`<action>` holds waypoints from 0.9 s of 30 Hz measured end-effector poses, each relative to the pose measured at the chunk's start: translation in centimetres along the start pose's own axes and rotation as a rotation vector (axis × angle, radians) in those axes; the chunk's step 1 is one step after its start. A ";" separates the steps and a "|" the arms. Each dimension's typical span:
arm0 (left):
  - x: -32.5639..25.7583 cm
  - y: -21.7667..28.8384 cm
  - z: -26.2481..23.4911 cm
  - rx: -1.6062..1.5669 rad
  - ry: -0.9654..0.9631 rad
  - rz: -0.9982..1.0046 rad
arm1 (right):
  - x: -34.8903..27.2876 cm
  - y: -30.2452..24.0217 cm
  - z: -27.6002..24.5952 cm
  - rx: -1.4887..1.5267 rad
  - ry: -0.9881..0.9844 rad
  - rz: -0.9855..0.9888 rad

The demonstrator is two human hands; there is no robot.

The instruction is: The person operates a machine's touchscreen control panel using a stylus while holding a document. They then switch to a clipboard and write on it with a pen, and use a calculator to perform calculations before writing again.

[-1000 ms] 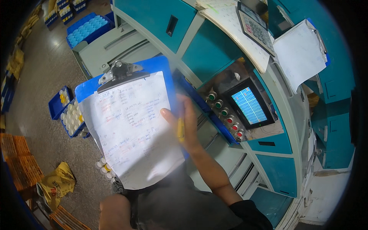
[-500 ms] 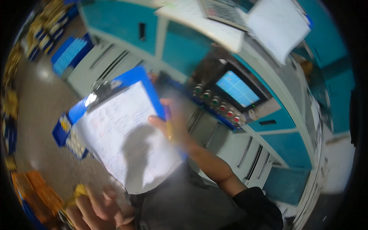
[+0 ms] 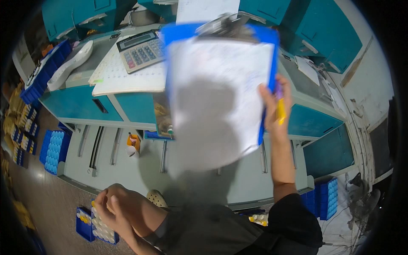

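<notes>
My right hand (image 3: 277,106) is closed on the right edge of a blue clipboard (image 3: 180,33), held up before the bench. Its thumb lies over the front, and a yellow and purple pen (image 3: 281,111) sits at the fingers. A metal clip (image 3: 219,25) pins a white sheet of paper (image 3: 221,144), with handwriting too blurred to read and a dark shadow across it. Low on the left, my left hand (image 3: 111,214) is beside my bent knee (image 3: 138,208), fingers loosely curved, thumb apart, nothing visible in it.
A calculator (image 3: 142,52) lies on a paper pad (image 3: 127,85) on the bench. Below, an orange and white cup (image 3: 133,146) stands on the pale lower ledge (image 3: 114,170). Blue crates (image 3: 54,153) line the floor at left. A blue tray of white pieces (image 3: 104,231) is near my left hand.
My view has turned toward the bench. The clipboard has risen and swung right, now nearly upright, still in my right hand. My left hand is now beside my knee.
</notes>
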State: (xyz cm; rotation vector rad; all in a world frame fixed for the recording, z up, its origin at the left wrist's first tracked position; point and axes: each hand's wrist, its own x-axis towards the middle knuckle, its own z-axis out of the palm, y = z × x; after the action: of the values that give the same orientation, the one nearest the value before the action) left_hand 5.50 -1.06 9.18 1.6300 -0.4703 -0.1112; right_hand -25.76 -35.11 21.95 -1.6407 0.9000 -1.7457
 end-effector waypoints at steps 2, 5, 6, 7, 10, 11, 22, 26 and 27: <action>0.7 -0.7 1.2 0.371 -0.115 0.142 | 5.7 0.6 -3.3 -0.002 0.154 -0.158; 1.1 -1.9 1.4 1.013 -0.230 0.542 | 14.2 2.2 -8.4 -0.124 0.375 -0.311; 0.9 -2.2 1.4 1.036 -0.223 0.533 | 16.8 2.9 -9.9 -0.161 0.444 -0.341; 0.8 -2.4 1.4 1.063 -0.210 0.526 | 19.1 3.7 -11.3 -0.196 0.513 -0.370; 0.7 -2.5 1.3 1.082 -0.203 0.516 | 24.7 6.6 -14.1 -0.193 0.595 -0.381; 0.7 -2.4 1.4 1.072 -0.196 0.529 | 26.1 7.8 -14.3 -0.216 0.586 -0.386; 0.0 -2.3 1.6 1.090 -0.151 0.559 | 30.8 16.6 -10.8 -0.339 0.356 -0.030; -0.4 -2.0 1.8 1.109 -0.133 0.554 | 29.9 18.7 -12.2 -0.328 0.267 0.068; -0.5 -2.0 1.8 1.116 -0.131 0.556 | 29.4 19.3 -12.5 -0.302 0.271 0.088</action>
State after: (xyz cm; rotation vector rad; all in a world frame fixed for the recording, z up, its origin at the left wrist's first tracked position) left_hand 4.93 -2.51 6.90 2.4908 -1.2059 0.5612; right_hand -41.37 -68.96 24.36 -1.5365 1.3989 -1.8699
